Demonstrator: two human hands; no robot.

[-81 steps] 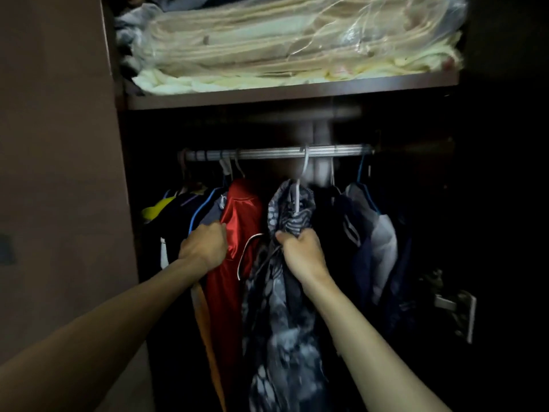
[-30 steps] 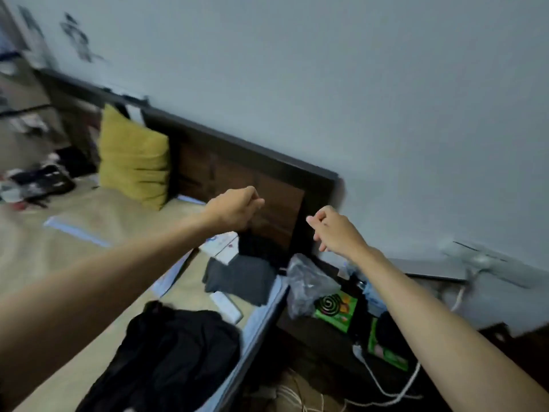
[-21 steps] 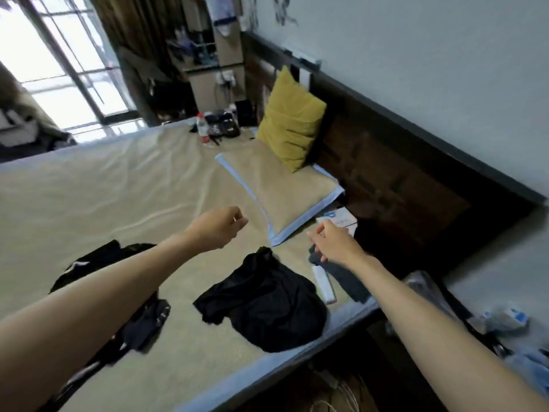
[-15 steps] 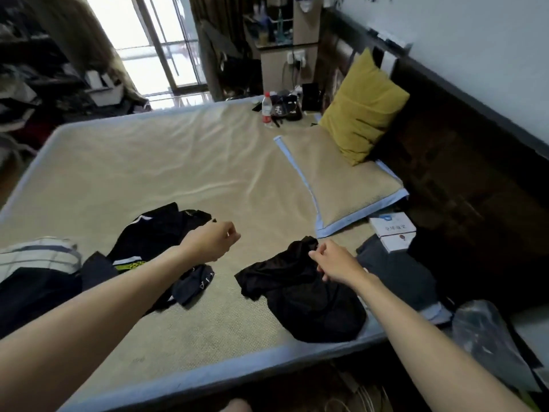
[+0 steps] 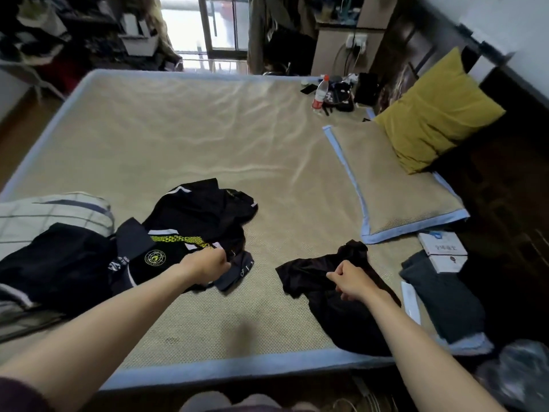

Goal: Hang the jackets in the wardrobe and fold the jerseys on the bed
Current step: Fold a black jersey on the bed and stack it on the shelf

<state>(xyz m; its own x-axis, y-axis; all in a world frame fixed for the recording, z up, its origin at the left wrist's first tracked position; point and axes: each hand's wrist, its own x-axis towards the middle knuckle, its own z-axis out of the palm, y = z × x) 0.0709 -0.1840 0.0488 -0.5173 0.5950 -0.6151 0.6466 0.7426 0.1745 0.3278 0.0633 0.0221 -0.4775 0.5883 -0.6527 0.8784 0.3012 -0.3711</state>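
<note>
Round crest on jersey [image 5: 155, 258], box [image 5: 442, 247] print: both illegible

Daylight glares through the far window [image 5: 205, 22]; corners dim, blurred, edges curved.

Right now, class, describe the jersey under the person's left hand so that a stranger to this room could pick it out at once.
Start at the large beige bed and go to its near edge, left of centre. There, beside a dark pile, lies a crumpled black jersey with the left hand on it. Unlike the plain black garment to its right, it bears a yellow-green patterned stripe, white trim and a round crest.
</note>
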